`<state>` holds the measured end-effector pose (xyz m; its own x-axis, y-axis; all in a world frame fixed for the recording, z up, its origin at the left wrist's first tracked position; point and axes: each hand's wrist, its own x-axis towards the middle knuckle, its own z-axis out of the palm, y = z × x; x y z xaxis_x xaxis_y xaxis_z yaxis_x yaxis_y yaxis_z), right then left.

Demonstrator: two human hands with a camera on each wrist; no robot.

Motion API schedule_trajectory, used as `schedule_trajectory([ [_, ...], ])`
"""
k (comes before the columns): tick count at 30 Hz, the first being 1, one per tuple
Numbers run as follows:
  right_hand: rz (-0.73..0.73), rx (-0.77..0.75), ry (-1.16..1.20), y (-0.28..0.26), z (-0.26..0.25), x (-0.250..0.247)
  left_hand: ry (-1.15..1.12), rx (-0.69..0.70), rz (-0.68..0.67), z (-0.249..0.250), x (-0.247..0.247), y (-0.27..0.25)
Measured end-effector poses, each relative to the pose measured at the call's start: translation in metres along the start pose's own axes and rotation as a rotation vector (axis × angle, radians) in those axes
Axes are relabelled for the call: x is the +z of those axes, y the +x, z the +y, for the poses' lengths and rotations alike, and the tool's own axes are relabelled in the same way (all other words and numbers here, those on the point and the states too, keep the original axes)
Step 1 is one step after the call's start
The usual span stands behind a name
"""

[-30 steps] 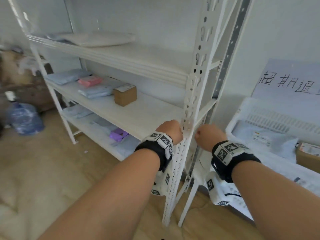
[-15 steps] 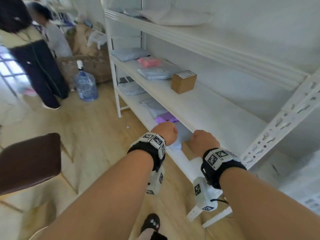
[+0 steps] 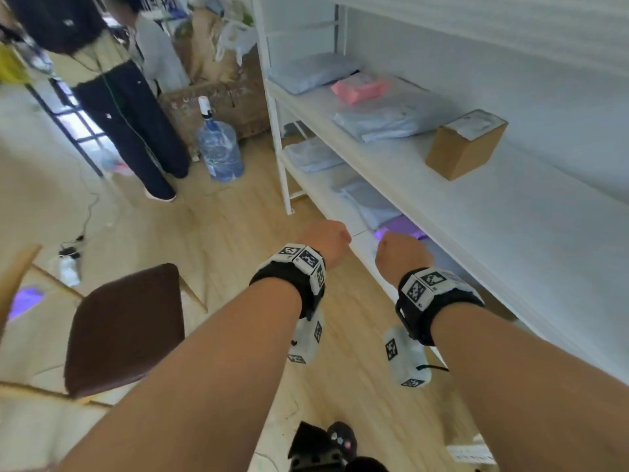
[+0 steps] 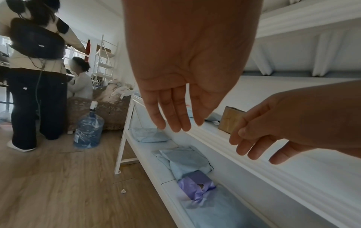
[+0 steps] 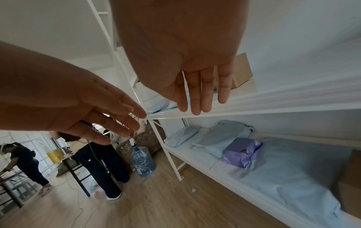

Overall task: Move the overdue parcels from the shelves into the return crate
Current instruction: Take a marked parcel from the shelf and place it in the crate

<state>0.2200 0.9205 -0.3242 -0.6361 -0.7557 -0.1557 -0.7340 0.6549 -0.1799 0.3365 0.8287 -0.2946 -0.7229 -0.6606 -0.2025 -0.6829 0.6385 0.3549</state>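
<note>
Both my hands hang in front of the white shelves (image 3: 425,185) and hold nothing. My left hand (image 3: 328,238) (image 4: 175,114) has straight fingers over the lower shelf's front edge. My right hand (image 3: 401,250) (image 5: 201,98) is just beside it, fingers straight, above a purple parcel (image 3: 405,228) (image 5: 242,152). Blue-grey mailers (image 3: 371,202) lie next to the purple one. On the middle shelf stand a cardboard box (image 3: 464,144), a pink parcel (image 3: 359,88) and more grey mailers (image 3: 388,120). The return crate is out of view.
A brown stool (image 3: 126,325) stands close at my left. A water jug (image 3: 221,149) sits on the wood floor by the shelf's end post (image 3: 275,131). A person (image 3: 129,124) stands beyond it, and cables (image 3: 85,216) trail on the floor.
My view has swung left, away from the crate and the shelf's right post, along the shelves. Both hands moved with it, still empty, now over the lower shelf.
</note>
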Motion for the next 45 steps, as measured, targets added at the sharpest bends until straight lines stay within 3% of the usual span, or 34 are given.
schedule_trajectory([
  [9,-0.036,0.078,-0.013,0.087,-0.011,0.011,-0.109,-0.016,-0.069,-0.039,-0.001,0.093],
  [13,-0.038,0.189,0.009,0.12,-0.018,0.007,-0.141,0.024,-0.101,-0.052,-0.015,0.133],
  [21,-0.142,0.256,-0.185,0.191,-0.055,0.02,-0.057,0.156,-0.176,-0.104,-0.036,0.223],
  [25,-0.161,0.221,-0.272,0.221,-0.088,0.032,-0.091,0.184,-0.213,-0.148,-0.051,0.276],
  [28,-0.181,0.322,-0.196,0.241,-0.11,0.041,-0.095,0.21,-0.272,-0.176,-0.052,0.31],
  [32,-0.044,0.541,0.115,0.251,-0.122,0.051,-0.093,0.242,-0.342,-0.189,-0.038,0.344],
  [34,-0.05,0.6,0.147,0.255,-0.121,0.055,-0.088,0.269,-0.37,-0.185,-0.03,0.357],
  [45,-0.044,0.681,0.247,0.321,-0.088,0.085,0.045,0.303,-0.428,-0.163,0.011,0.442],
])
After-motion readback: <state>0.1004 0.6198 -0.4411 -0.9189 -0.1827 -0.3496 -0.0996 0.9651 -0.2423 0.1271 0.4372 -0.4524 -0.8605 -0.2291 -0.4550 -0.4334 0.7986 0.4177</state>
